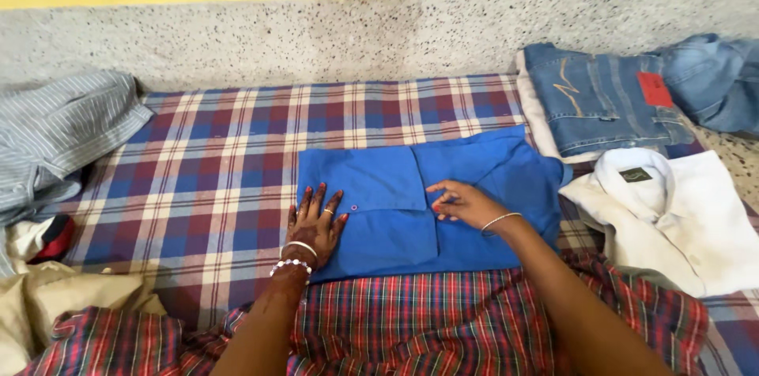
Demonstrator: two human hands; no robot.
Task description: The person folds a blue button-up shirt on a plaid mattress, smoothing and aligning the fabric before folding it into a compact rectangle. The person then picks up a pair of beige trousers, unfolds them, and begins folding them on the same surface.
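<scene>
Plainly, the scene as it stood:
Left hand: the left hand [315,224] lay flat and released, fingers spread, pressing the near left corner of the blue shirt [379,186].
Right hand: the right hand [460,204] rested on the shirt's middle, fingers loosely curled and touching the cloth, gripping nothing.
Blue shirt: it lay folded into a rough rectangle on the checked blanket [221,154], just in front of the person.
Right side: a white shirt [680,218] lay just beside the blue one; folded jeans [601,99] sat behind it, near the speckled wall [316,36].
Left side: a striped grey garment [55,131] lay crumpled, well apart from the hands.
</scene>
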